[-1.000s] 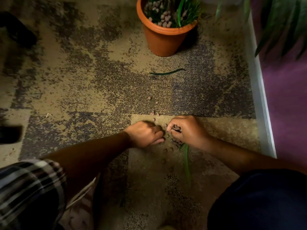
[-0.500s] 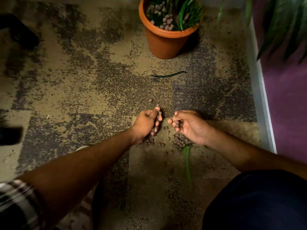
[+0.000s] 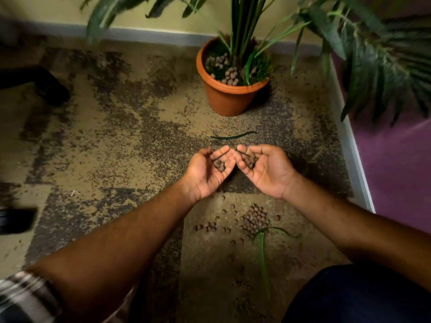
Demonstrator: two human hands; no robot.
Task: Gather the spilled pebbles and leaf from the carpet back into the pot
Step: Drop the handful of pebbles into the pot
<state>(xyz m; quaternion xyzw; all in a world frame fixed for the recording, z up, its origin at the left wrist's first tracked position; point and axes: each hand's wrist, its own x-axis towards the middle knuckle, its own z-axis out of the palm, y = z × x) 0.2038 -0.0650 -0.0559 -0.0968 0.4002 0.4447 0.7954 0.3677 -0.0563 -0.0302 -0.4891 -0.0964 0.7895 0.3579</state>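
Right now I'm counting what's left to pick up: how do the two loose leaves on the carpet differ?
The leaf near the pot lies crosswise and looks dark; the leaf by the pebble pile runs lengthwise toward the camera and looks brighter green. The first lies alone beyond the hands; the second touches the pebble pile. Both are narrow blades lying flat on the carpet.

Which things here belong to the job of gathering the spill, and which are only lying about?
Job:
- left hand and right hand, each cupping pebbles
- pebbles on the carpet
- leaf by the pile
- leaf near the pot
- orange pot

Lying about:
- dark object at far left
- dark object at the left edge
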